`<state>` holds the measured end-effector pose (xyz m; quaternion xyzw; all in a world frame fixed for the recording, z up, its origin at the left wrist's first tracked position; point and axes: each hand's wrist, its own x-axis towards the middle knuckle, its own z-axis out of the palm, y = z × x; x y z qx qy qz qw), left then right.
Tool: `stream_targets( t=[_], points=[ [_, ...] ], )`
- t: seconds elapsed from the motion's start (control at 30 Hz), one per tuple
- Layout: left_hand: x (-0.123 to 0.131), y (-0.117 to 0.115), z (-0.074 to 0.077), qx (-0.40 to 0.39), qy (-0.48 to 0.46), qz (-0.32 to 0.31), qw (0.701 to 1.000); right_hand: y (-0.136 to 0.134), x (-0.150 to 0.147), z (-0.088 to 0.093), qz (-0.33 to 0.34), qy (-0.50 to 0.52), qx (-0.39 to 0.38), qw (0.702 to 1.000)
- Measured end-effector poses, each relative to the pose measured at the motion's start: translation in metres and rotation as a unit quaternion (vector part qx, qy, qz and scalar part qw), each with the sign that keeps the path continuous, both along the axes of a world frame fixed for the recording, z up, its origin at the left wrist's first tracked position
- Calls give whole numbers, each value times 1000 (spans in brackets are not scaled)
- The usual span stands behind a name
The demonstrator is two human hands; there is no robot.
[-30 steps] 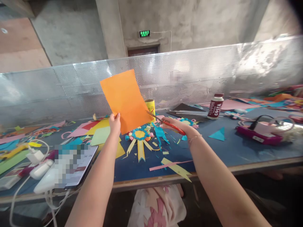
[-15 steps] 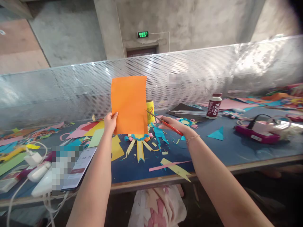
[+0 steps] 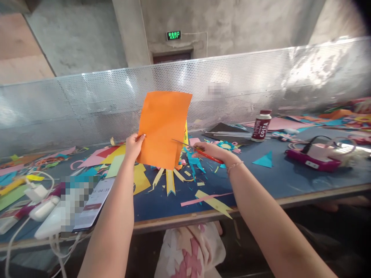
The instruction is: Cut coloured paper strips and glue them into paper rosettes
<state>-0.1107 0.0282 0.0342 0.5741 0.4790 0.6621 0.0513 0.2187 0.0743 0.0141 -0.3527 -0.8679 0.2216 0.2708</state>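
An orange sheet of paper (image 3: pixel 164 123) is held up over the table by my left hand (image 3: pixel 135 146), whose thumb and fingers pinch its left edge. The sheet tilts to the right, and a narrow strip along its lower right side looks slightly parted or folded. My right hand (image 3: pixel 211 150) is closed around red-handled scissors (image 3: pixel 207 154). Their blades point left and lie across the sheet's right part. Below the sheet, a paper rosette with pale yellow ribbon tails (image 3: pixel 171 181) is partly covered. A yellow roll (image 3: pixel 186 133) is mostly hidden behind the sheet.
Cut paper scraps (image 3: pixel 116 166) lie around the blue table (image 3: pixel 255 185). A brown bottle (image 3: pixel 261 126) and a purple power strip (image 3: pixel 313 160) stand at the right. A phone (image 3: pixel 94 208), chargers and white cables lie at the left. A perforated metal panel (image 3: pixel 101 104) runs along the back.
The orange sheet has tilted clockwise and its top has shifted right. The scissor blades now overlap the sheet further in from its right edge. Both hands keep their hold.
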Motion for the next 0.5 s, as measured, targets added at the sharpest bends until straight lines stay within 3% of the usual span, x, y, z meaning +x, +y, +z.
stream_targets(
  t=[0.5],
  points=[
    [-3,1,2,-25,81,28,996,0,1,5,1,-121,16,993]
  ],
)
